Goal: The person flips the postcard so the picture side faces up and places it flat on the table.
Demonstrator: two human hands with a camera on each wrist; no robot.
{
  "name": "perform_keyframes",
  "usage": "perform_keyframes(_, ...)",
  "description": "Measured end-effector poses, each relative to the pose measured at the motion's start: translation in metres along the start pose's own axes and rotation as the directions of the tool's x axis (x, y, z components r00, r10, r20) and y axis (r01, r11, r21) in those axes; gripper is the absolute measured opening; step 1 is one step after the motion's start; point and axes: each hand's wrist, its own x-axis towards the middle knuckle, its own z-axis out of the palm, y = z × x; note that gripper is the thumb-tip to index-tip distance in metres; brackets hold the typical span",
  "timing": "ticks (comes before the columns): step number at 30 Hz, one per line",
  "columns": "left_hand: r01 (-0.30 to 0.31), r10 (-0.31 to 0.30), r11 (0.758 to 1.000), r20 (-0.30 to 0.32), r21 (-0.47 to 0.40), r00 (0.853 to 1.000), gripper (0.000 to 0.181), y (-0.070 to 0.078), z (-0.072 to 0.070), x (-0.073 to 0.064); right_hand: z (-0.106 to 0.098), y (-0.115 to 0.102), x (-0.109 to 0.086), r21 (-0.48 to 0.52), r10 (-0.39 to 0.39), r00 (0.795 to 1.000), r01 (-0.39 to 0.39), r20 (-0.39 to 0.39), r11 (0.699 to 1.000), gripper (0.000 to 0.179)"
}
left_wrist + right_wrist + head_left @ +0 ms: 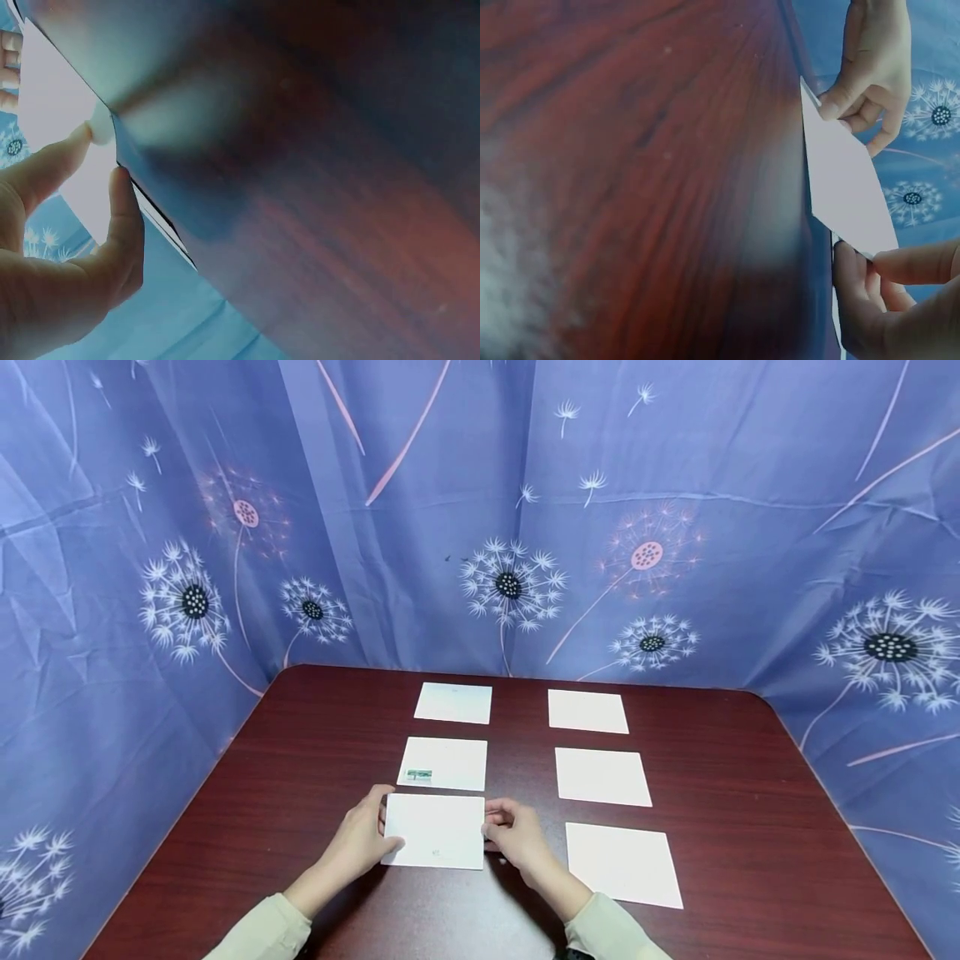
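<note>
A white card (435,829) with a small faint print near its lower edge is held between both hands at the near middle of the table. My left hand (362,833) pinches its left edge, thumb on the face and fingers behind. At the opposite edge, my right hand (517,833) pinches it between thumb and curled fingers. In the right wrist view the card (844,176) looks tilted, raised off the tabletop along at least part of its length. The left wrist view shows the thumb (56,165) pressing on the white face.
Beyond the held card lie a white card with a small green picture (450,764) and a pale card (453,703). Three blank white cards (592,711) form a column on the right. The dark red table (750,793) meets a blue dandelion-print curtain (420,568).
</note>
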Motion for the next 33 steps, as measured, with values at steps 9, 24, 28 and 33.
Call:
perform_keyframes(9,-0.017,-0.001,0.993,-0.150,-0.118,0.989,0.021,-0.004,-0.003,0.003,-0.003,-0.002,0.001,0.074,-0.015,0.999,0.018,-0.042,0.997,0.024)
perform_keyframes(24,0.042,-0.125,0.913,-0.180,-0.405,0.976,0.008,0.001,-0.015,0.008,-0.010,-0.015,0.001,0.112,-0.013,0.996,0.023,-0.092,0.993,0.021)
perform_keyframes(28,0.030,-0.140,0.865,-0.183,-0.501,0.973,0.006,0.000,-0.016,0.008,-0.010,-0.014,0.003,0.149,-0.031,0.996,0.044,-0.087,0.988,0.021)
perform_keyframes(33,0.000,-0.125,0.846,-0.198,-0.533,0.972,0.008,0.000,-0.018,0.007,-0.010,-0.015,0.003,0.156,-0.022,0.995,0.037,-0.099,0.987,0.020)
